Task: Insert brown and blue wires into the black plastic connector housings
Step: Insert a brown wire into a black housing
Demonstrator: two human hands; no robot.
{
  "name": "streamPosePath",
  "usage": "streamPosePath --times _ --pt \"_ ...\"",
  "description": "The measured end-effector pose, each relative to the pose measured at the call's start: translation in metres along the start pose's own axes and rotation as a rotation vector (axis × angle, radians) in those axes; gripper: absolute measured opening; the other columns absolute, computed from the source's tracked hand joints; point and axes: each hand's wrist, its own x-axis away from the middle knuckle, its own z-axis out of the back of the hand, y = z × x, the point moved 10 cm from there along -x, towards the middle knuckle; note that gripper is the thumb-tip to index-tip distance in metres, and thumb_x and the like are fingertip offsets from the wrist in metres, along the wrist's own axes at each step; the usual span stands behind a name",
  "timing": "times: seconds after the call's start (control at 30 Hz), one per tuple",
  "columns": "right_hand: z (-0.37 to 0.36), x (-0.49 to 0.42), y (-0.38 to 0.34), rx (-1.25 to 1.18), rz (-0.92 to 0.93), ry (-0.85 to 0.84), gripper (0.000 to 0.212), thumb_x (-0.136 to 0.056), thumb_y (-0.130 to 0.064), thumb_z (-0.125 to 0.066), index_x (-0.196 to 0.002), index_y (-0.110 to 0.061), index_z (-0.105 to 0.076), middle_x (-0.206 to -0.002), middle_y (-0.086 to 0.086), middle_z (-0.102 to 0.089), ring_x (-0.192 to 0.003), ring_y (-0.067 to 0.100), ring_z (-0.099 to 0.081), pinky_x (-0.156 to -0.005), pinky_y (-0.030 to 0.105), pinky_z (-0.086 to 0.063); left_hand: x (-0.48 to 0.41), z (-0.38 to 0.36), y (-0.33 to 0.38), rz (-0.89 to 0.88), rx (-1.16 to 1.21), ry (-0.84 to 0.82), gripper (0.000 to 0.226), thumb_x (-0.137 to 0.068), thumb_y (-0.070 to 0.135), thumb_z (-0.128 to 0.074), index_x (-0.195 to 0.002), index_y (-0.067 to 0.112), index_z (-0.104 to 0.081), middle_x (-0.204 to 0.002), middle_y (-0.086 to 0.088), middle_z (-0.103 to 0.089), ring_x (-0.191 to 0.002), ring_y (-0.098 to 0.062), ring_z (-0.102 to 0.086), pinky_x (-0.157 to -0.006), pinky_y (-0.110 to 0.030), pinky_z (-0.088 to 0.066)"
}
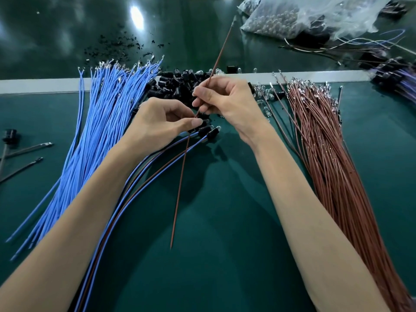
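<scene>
A single thin brown wire (pixel 216 60) runs in a long slant through both hands above the middle of the table. Its metal-tipped end points up and away, and its other end hangs down toward the viewer. The right hand (pixel 227 97) pinches it between curled fingertips. Just below, the left hand (pixel 162 123) closes its grip on the same wire, thumb pressed against the fingers; whether a housing sits in that pinch cannot be told. Right under the hands lie a few finished pieces (pixel 208 131): small black housings with clear tips, each trailing a blue and a brown lead that passes beneath the left forearm. Behind the hands, a loose heap of black connector housings (pixel 175 83), short glossy cylinders, is partly hidden by the knuckles. Tiny clear bulbs (pixel 262 99) are scattered beside it. To the left fans a thick bundle of smooth blue wires (pixel 96 131) with bright crimped ends; to the right lies a matching bundle of brown wires (pixel 326 158). All rest on a matte dark green table (pixel 225 255) crossed by a pale flat strip (pixel 40 86). Farther back are black crumbs (pixel 126 45) and crinkled clear plastic bags (pixel 292 16).
</scene>
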Motion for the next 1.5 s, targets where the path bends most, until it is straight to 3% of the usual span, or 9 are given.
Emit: streamPosePath --times 0.23,0.37,0.5,0.7,0.8,1.0,1.2,1.37,1.5 --pt "0.002 0.001 0.005 -0.008 -0.012 0.047 0.013 -0.089 -0.006 -0.064 -0.077 -0.011 -0.065 -0.064 -0.003 -0.069 -0.055 0.005 -0.062 -0.059 0.017 -0.051 0.001 -0.003 0.005 -0.030 0.047 -0.029 0.006 -0.078 0.025 -0.077 -0.076 0.024 -0.071 -0.066 0.002 -0.063 -0.061 -0.004 -0.048 -0.057 -0.011 -0.037" --pt "-0.007 0.001 0.003 -0.012 -0.020 -0.032 0.014 -0.089 -0.004 -0.063 -0.077 -0.011 -0.065 -0.064 -0.003 -0.069 -0.055 0.005 -0.062 -0.058 0.016 -0.050 0.001 0.001 0.005 -0.025 0.100 -0.004 0.005 -0.079 0.022 -0.076 -0.082 0.023 -0.072 -0.079 -0.008 -0.069 -0.070 -0.007 -0.053 -0.069 -0.017 -0.044" --pt "-0.007 0.004 0.003 -0.013 -0.048 -0.073 0.009 -0.090 -0.008 -0.063 -0.082 -0.011 -0.066 -0.070 -0.003 -0.070 -0.062 0.005 -0.064 -0.062 0.016 -0.052 0.001 0.004 0.006 -0.036 0.159 0.029 0.007 -0.078 0.022 -0.076 -0.084 0.023 -0.073 -0.076 0.001 -0.072 -0.069 -0.002 -0.059 -0.068 -0.011 -0.047" --pt "0.015 0.001 0.000 -0.115 -0.034 0.118 0.017 -0.093 -0.010 -0.060 -0.076 -0.010 -0.059 -0.068 0.001 -0.066 -0.057 0.006 -0.063 -0.059 0.018 -0.051 0.002 0.005 0.005 -0.040 0.121 0.033 0.004 -0.078 0.025 -0.076 -0.080 0.026 -0.072 -0.084 -0.017 -0.071 -0.072 -0.013 -0.058 -0.070 -0.025 -0.044" --pt "0.008 0.002 -0.001 -0.066 -0.032 0.069 0.018 -0.091 -0.008 -0.062 -0.074 -0.012 -0.060 -0.065 -0.001 -0.067 -0.055 0.007 -0.062 -0.056 0.017 -0.050 0.003 0.000 0.006 -0.049 0.096 0.029 0.004 -0.080 0.022 -0.075 -0.079 0.025 -0.072 -0.081 -0.014 -0.072 -0.071 -0.010 -0.059 -0.067 -0.018 -0.045" --pt "0.017 0.002 0.004 -0.144 -0.038 0.175 0.013 -0.092 -0.006 -0.061 -0.079 -0.008 -0.060 -0.070 0.002 -0.067 -0.061 0.006 -0.064 -0.062 0.018 -0.053 0.002 -0.001 0.006 -0.037 0.189 0.058 0.002 -0.085 0.020 -0.070 -0.085 0.021 -0.071 -0.078 0.000 -0.070 -0.071 -0.002 -0.063 -0.072 -0.014 -0.050" --pt "0.004 0.002 0.001 -0.081 -0.027 0.044 0.015 -0.088 0.001 -0.064 -0.077 -0.008 -0.059 -0.066 0.000 -0.068 -0.060 0.008 -0.065 -0.062 0.019 -0.054 0.002 0.003 0.004 -0.029 0.272 0.076 0.014 -0.075 0.033 -0.071 -0.085 0.023 -0.072 -0.078 0.001 -0.071 -0.078 -0.013 -0.066 -0.084 -0.030 -0.054" --pt "-0.003 0.003 0.000 -0.020 -0.012 -0.026 0.015 -0.084 0.000 -0.068 -0.076 -0.010 -0.062 -0.061 -0.007 -0.068 -0.062 0.004 -0.063 -0.062 0.016 -0.051 0.001 0.001 -0.001 -0.016 0.279 0.065 0.014 -0.077 0.032 -0.070 -0.087 0.023 -0.072 -0.071 0.011 -0.070 -0.072 -0.004 -0.064 -0.071 -0.017 -0.050" --pt "-0.003 0.002 0.009 0.037 -0.091 0.002 0.005 -0.087 -0.019 -0.070 -0.083 -0.019 -0.067 -0.068 -0.012 -0.067 -0.066 0.001 -0.061 -0.062 0.017 -0.049 0.000 0.000 -0.004 0.006 0.360 0.068 0.005 -0.085 0.021 -0.068 -0.090 0.021 -0.071 -0.072 0.011 -0.071 -0.070 -0.004 -0.065 -0.065 -0.014 -0.048"
